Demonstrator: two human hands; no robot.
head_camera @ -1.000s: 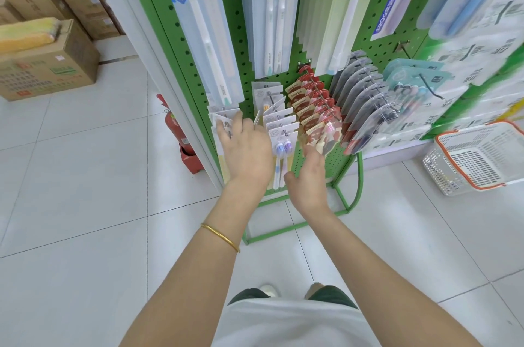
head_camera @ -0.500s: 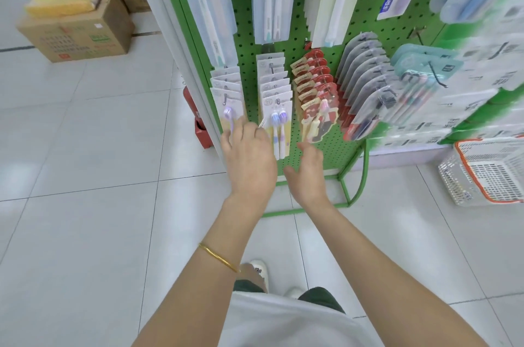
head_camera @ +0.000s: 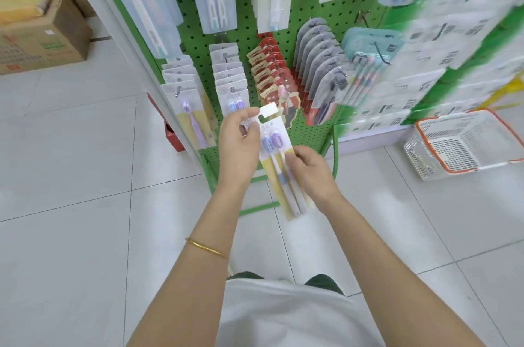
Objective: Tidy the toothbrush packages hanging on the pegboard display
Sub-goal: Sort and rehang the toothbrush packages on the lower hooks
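Toothbrush package (head_camera: 273, 165) lifted off, heads toward pegboard (head_camera: 246, 6)

toothbrush package (head_camera: 279, 159) — two purple heads | off pegboard (head_camera: 286, 43) — tilted

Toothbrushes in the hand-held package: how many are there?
2 in the package: the blue-capped toothbrush on the left, the purple-capped toothbrush on the right. None seems hidden.

A brown cardboard box (head_camera: 42, 43) was set at the far left edge of the white tiled floor (head_camera: 71, 190). A white basket (head_camera: 465, 148) with an orange rim was set at the right edge.
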